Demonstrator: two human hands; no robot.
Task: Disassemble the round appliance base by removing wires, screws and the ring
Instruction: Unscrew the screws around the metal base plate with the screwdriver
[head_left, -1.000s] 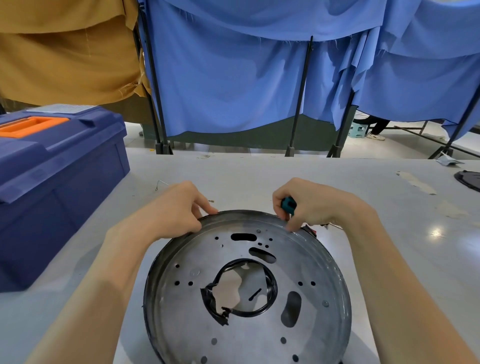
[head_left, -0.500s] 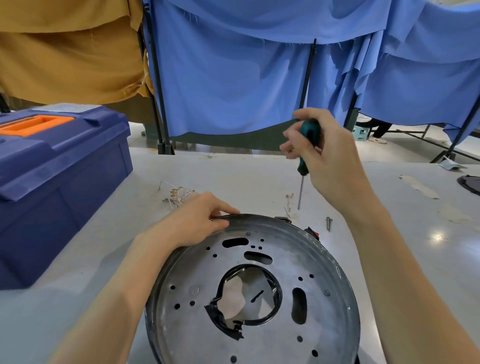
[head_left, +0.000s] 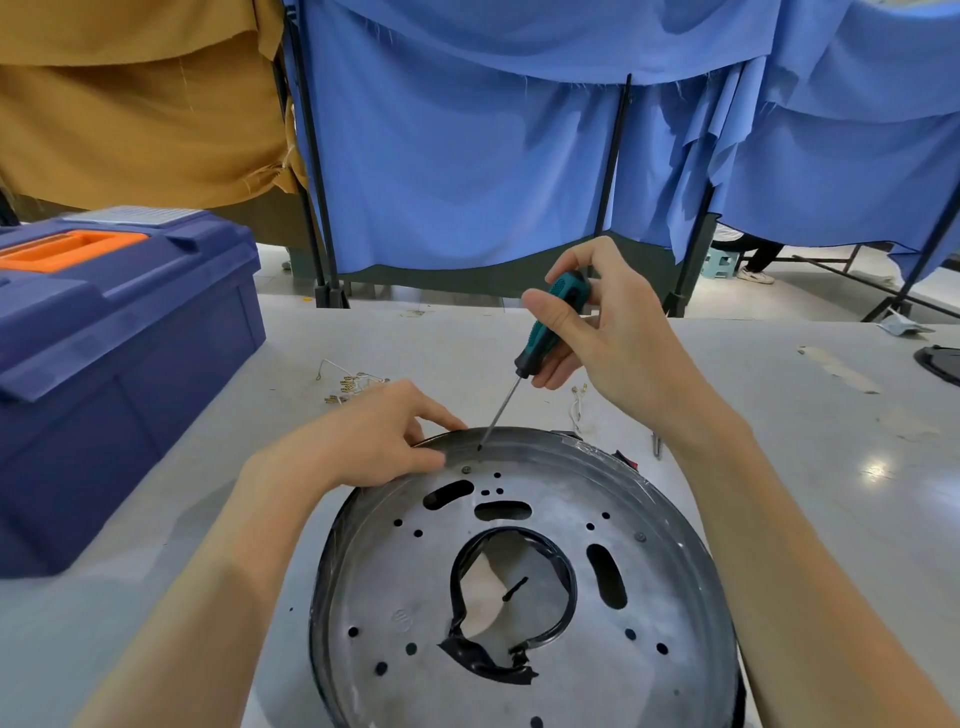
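The round metal appliance base (head_left: 524, 587) lies flat on the grey table, dotted with holes and slots, with a black ring (head_left: 563, 608) lining its central opening. My left hand (head_left: 374, 436) grips the base's far left rim. My right hand (head_left: 602, 332) holds a green-handled screwdriver (head_left: 550, 322) tilted down; its tip touches the base near the far rim, just above a small screw (head_left: 466, 469). Another screw (head_left: 640, 537) sits on the plate's right side.
A blue toolbox (head_left: 119, 364) with an orange handle stands at the left. Loose wires with brass terminals (head_left: 349, 382) lie beyond my left hand, a white wire (head_left: 576, 402) and a loose screw (head_left: 656, 444) near my right wrist. Blue curtains hang behind the table.
My right hand lifted the screwdriver off the far rim, then brought it down so its tip meets the base near the rim. My left hand stayed on the rim.
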